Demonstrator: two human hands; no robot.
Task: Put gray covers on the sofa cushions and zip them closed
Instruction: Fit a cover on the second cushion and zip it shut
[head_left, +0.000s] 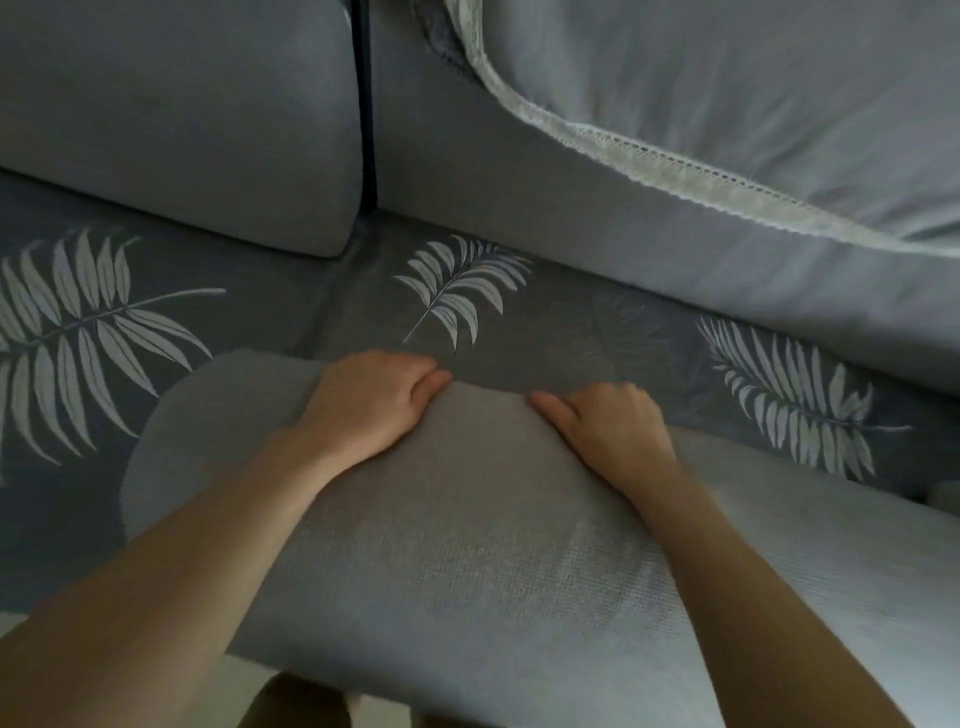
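A cushion in a gray woven cover (467, 545) lies across the front of the sofa seat, close to me. My left hand (369, 400) grips its far edge, fingers curled over and hidden behind the edge. My right hand (608, 421) grips the same far edge a little to the right, thumb pointing left. No zipper shows; the far side of the cushion is hidden.
The seat wears a dark gray mat with pale leaf prints (467, 296). A gray back cushion (182, 119) stands at the back left. Another gray cushion (623, 223) leans at the back right, with a lace-trimmed gray cloth (727, 104) draped over it.
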